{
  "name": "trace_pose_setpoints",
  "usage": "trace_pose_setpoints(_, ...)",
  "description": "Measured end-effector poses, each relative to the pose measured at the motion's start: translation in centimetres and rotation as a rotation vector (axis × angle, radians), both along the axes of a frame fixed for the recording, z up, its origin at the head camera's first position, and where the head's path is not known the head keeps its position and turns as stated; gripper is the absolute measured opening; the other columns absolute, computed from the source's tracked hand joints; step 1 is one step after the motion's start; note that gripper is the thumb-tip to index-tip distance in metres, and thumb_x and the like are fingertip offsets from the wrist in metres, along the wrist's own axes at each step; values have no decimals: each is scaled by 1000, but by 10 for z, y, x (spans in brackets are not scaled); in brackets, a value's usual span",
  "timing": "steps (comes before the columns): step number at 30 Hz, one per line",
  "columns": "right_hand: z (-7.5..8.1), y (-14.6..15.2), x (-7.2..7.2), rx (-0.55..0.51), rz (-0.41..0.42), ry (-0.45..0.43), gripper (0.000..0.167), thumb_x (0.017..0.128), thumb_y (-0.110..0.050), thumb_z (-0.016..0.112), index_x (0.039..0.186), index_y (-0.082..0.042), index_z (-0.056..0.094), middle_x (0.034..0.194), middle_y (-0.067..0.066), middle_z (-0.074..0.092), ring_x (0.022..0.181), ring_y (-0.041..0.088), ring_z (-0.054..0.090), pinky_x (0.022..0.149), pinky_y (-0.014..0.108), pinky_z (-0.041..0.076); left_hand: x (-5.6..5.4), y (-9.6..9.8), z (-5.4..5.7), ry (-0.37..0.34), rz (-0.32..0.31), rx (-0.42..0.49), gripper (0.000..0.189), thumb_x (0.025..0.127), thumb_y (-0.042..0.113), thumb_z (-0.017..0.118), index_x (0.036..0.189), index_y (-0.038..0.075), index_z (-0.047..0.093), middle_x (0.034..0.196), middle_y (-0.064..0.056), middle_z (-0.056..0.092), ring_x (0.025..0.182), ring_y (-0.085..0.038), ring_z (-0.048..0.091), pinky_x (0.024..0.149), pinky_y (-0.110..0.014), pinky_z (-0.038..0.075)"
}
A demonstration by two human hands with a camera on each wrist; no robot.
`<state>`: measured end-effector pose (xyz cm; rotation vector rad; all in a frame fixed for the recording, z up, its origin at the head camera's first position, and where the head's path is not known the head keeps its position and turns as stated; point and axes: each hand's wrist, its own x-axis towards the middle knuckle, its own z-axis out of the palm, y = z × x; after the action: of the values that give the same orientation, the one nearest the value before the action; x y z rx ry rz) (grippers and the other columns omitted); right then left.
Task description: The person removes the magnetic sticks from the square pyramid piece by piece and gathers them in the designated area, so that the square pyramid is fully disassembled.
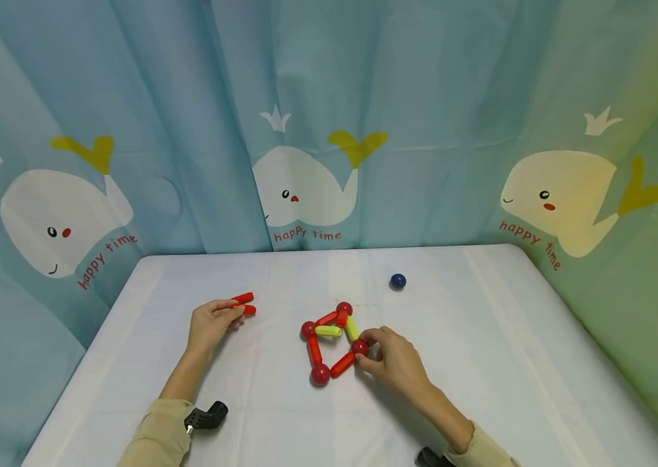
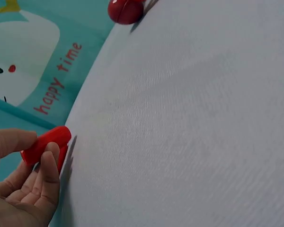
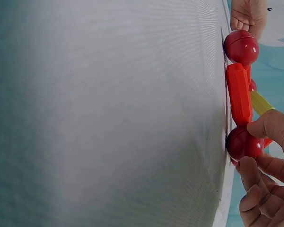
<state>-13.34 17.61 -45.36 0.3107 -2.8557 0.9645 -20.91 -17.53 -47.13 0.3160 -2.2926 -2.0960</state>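
My left hand (image 1: 214, 325) holds two short red rods (image 1: 244, 298) between thumb and fingers, just above the table's left part. In the left wrist view one red rod (image 2: 46, 144) is pinched and the other is mostly hidden behind the fingers. My right hand (image 1: 397, 363) pinches a dark red ball (image 3: 244, 143) at the right corner of a frame of balls and rods. Red rods (image 1: 314, 350) join the balls round the frame, and yellow-green rods (image 1: 329, 331) attach at its far side. Other red balls (image 1: 320, 374) sit at the near, left and far corners.
A dark blue ball (image 1: 398, 281) lies alone on the white table (image 1: 469, 311), behind and right of the frame. A curtain (image 1: 434, 162) with whale prints hangs along the table's back and sides. Black wrist-camera mounts (image 1: 207, 416) stick out from the sleeves.
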Motion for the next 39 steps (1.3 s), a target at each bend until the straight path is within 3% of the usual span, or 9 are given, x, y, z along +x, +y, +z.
trace_pose_setpoints(6,0,0,0,-3,-1,1,26,80,-11,85,104,-9,76,81,-1,61,61,6,46,52,23,37,-3,-5,-3,-5,20,-39,34,92,4,75,118,-15,64,89,-9,74,70,-8,70,68,-19,57)
trace_pose_setpoints(11,-1,0,-1,-6,-3,1,26,79,-12,85,103,-9,76,80,-2,61,60,6,46,52,23,38,-5,-8,-7,82,42,-262,28,88,3,78,110,-13,71,95,-22,73,71,-6,66,65,-15,53)
trace_pose_setpoints(16,-3,0,-1,0,-13,-11,26,79,-12,85,103,-9,76,81,-3,61,60,7,47,52,23,39,-4,-11,-9,159,38,-447,28,85,4,80,107,-11,73,97,-26,74,78,-21,69,64,-18,49)
trace_pose_setpoints(22,-4,0,-1,-4,-16,-10,26,79,-11,85,103,-9,76,83,-3,63,60,6,47,53,23,39,0,-11,-5,191,33,-527,33,85,7,80,112,-11,71,101,-26,74,86,-35,73,69,-31,53)
trace_pose_setpoints(29,-3,-1,-2,-6,-13,-5,27,79,-11,85,105,-8,76,84,-3,64,61,6,48,53,23,40,10,-4,6,273,52,-634,33,89,13,77,116,-6,70,107,-23,74,83,-32,71,66,-36,53)
trace_pose_setpoints(32,-3,0,-2,-7,-11,-3,27,79,-11,85,104,-8,76,83,-3,63,61,7,47,53,23,40,15,5,12,341,26,-631,31,88,11,77,114,-5,71,102,-20,74,81,-29,70,65,-33,52)
trace_pose_setpoints(39,-3,1,-1,-3,2,-6,27,80,-10,85,105,-9,76,83,-3,62,61,7,47,53,23,40,28,38,23,454,-132,-605,30,86,11,82,112,0,72,107,-17,75,87,-25,73,74,-39,57)
